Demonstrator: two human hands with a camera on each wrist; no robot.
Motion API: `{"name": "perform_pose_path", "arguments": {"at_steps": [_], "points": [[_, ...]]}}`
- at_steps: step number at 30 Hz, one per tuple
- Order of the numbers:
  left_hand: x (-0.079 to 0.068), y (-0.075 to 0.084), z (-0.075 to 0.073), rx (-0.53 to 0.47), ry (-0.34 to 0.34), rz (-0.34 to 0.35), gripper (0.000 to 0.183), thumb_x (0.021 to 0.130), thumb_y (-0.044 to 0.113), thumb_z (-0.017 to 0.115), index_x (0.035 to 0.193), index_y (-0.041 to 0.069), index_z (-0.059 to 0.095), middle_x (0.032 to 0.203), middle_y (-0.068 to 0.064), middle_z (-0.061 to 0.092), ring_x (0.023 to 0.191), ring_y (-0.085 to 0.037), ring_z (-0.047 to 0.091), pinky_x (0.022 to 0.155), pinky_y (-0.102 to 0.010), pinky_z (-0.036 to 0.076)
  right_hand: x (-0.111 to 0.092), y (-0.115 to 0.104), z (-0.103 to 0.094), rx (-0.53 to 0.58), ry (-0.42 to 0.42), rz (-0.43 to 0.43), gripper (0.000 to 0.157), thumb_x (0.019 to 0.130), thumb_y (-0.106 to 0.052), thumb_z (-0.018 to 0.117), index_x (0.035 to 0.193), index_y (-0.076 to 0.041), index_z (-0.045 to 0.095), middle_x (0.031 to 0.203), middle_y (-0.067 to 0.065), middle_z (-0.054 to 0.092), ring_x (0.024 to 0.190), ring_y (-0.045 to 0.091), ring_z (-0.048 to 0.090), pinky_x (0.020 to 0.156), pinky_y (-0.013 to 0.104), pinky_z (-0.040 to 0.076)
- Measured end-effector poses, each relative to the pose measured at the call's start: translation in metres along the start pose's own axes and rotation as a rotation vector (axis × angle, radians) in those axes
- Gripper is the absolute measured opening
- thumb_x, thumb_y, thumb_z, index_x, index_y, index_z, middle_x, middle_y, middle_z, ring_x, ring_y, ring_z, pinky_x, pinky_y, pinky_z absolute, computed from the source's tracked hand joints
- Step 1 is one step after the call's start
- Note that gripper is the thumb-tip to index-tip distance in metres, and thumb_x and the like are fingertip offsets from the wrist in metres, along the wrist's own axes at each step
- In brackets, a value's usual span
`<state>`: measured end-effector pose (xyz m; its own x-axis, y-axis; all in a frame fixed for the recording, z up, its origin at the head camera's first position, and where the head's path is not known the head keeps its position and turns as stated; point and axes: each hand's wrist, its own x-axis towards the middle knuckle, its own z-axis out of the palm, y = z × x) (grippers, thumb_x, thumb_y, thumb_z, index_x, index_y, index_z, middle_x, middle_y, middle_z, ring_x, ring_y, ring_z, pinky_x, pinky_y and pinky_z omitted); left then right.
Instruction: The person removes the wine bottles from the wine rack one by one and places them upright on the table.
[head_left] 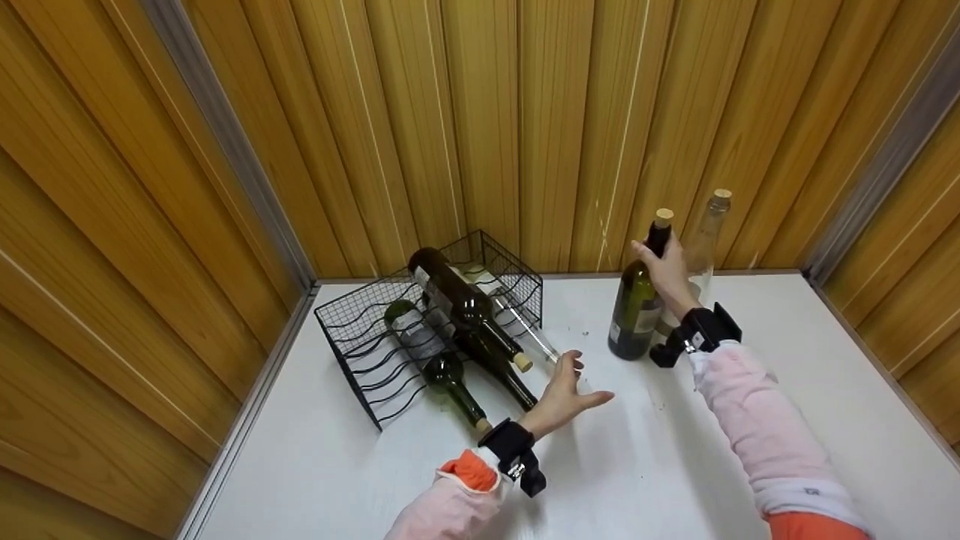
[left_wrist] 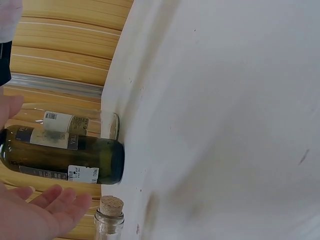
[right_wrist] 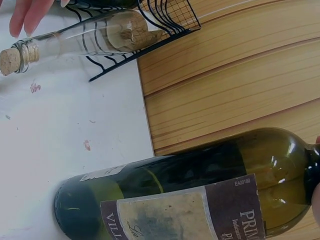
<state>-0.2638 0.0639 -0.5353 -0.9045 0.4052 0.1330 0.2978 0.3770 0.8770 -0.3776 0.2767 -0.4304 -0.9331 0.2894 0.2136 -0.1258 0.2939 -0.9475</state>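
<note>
A green bottle (head_left: pixel 636 313) is extending below the right hand (head_left: pixel 667 271) gripping its neck; the left hand (head_left: pixel 559 400) is hovering, fingers apart.

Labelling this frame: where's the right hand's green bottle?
Head view, right side: the green bottle, held at its neck by the right hand, is just left of the standing clear bottle.

A white desk (head_left: pixel 645 465) has its back edge by a back wall (head_left: pixel 480 135) of upright honey-brown wood-grain panels, some with thin pale lines. Similar panelling forms the left wall (head_left: pixel 135 240) and right wall (head_left: pixel 900 292) along its side edges. Grey metal strips (head_left: pixel 231 135) rise at both back corners, and a narrow rail (head_left: pixel 245 416) follows the left edge. Light falls softly, leaving blurred shadows across the desk
</note>
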Motion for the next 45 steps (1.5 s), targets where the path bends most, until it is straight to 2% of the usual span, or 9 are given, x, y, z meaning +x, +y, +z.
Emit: {"name": "perform_pose_path", "arguments": {"at_steps": [4, 8, 14, 19, 23, 29, 33, 38, 45], "points": [[-0.001, 0.000, 0.000, -0.009, -0.018, 0.001, 0.069, 0.083, 0.019, 0.079, 0.134, -0.002, 0.038, 0.120, -0.018, 0.052, 0.112, -0.027, 0.055, 0.096, -0.030, 0.049, 0.000, 0.000, 0.000, -0.025, -0.005, -0.006, 0.044, 0.099, -0.030, 0.061, 0.123, 0.001, 0.042, 0.106, 0.002, 0.049, 0.097, 0.013, 0.049, 0.097, 0.035, 0.040], [-0.001, 0.001, 0.000, -0.011, -0.078, 0.028, 0.061, 0.086, 0.018, 0.075, 0.132, -0.002, 0.041, 0.115, -0.015, 0.058, 0.110, -0.027, 0.059, 0.091, -0.031, 0.052, -0.003, -0.001, -0.004, -0.026, -0.032, 0.001, 0.055, 0.098, -0.030, 0.062, 0.135, 0.002, 0.036, 0.124, 0.016, 0.052, 0.116, 0.026, 0.051, 0.107, 0.044, 0.038], [-0.002, 0.008, -0.008, 0.076, -0.184, 0.142, 0.041, 0.091, 0.013, 0.068, 0.126, 0.000, 0.050, 0.112, -0.015, 0.066, 0.106, -0.022, 0.065, 0.091, -0.029, 0.055, -0.009, -0.017, -0.013, -0.016, -0.034, -0.057, 0.083, 0.096, -0.032, 0.064, 0.154, -0.004, 0.010, 0.160, 0.024, 0.022, 0.150, 0.036, 0.023, 0.124, 0.050, 0.018], [-0.004, 0.029, -0.027, 0.359, -0.267, 0.400, 0.027, 0.095, 0.011, 0.064, 0.121, 0.004, 0.058, 0.112, -0.008, 0.069, 0.106, -0.015, 0.067, 0.093, -0.013, 0.048, -0.022, -0.043, -0.014, 0.010, 0.132, -0.364, 0.072, 0.097, -0.017, 0.062, 0.151, 0.003, 0.019, 0.159, 0.020, 0.021, 0.152, 0.032, 0.019, 0.127, 0.034, 0.015], [-0.006, 0.048, -0.046, 0.493, -0.239, 0.612, 0.019, 0.096, 0.006, 0.060, 0.115, 0.005, 0.062, 0.108, -0.005, 0.070, 0.102, -0.012, 0.068, 0.090, -0.010, 0.048, -0.038, -0.059, -0.009, -0.050, 0.255, -0.652, 0.059, 0.091, -0.004, 0.062, 0.143, 0.009, 0.035, 0.149, 0.024, 0.037, 0.142, 0.033, 0.035, 0.122, 0.028, 0.024], [-0.001, 0.070, -0.086, 0.655, -0.116, 0.794, 0.025, 0.089, -0.008, 0.058, 0.109, 0.005, 0.065, 0.104, -0.005, 0.070, 0.095, -0.014, 0.069, 0.085, -0.014, 0.052, -0.062, -0.045, 0.006, -0.103, 0.170, -0.918, 0.052, 0.082, 0.007, 0.063, 0.133, 0.011, 0.049, 0.133, 0.031, 0.053, 0.133, 0.016, 0.046, 0.116, 0.023, 0.031], [0.009, 0.068, -0.124, 0.770, 0.004, 0.783, 0.033, 0.081, -0.014, 0.059, 0.108, 0.004, 0.066, 0.103, -0.006, 0.070, 0.093, -0.016, 0.069, 0.084, -0.017, 0.054, -0.077, -0.018, 0.017, -0.149, 0.012, -0.950, 0.055, 0.080, 0.008, 0.065, 0.133, 0.011, 0.050, 0.130, 0.032, 0.053, 0.134, 0.014, 0.046, 0.117, 0.018, 0.028], [0.023, 0.045, -0.169, 0.887, 0.132, 0.672, 0.033, 0.078, -0.016, 0.060, 0.105, 0.003, 0.065, 0.100, -0.008, 0.068, 0.093, -0.022, 0.067, 0.081, -0.026, 0.057, -0.094, 0.018, 0.028, -0.207, -0.156, -0.932, 0.059, 0.078, 0.010, 0.068, 0.134, 0.011, 0.050, 0.131, 0.031, 0.054, 0.126, 0.033, 0.049, 0.115, 0.011, 0.024], [0.036, 0.003, -0.210, 1.162, 0.103, 0.477, 0.044, 0.079, -0.005, 0.071, 0.120, 0.004, 0.056, 0.118, -0.013, 0.061, 0.109, -0.030, 0.059, 0.084, -0.042, 0.056, -0.109, 0.046, 0.039, -0.233, -0.283, -0.920, 0.060, 0.079, 0.008, 0.072, 0.135, 0.010, 0.050, 0.130, 0.029, 0.056, 0.121, 0.041, 0.050, 0.114, 0.007, 0.023]]}}
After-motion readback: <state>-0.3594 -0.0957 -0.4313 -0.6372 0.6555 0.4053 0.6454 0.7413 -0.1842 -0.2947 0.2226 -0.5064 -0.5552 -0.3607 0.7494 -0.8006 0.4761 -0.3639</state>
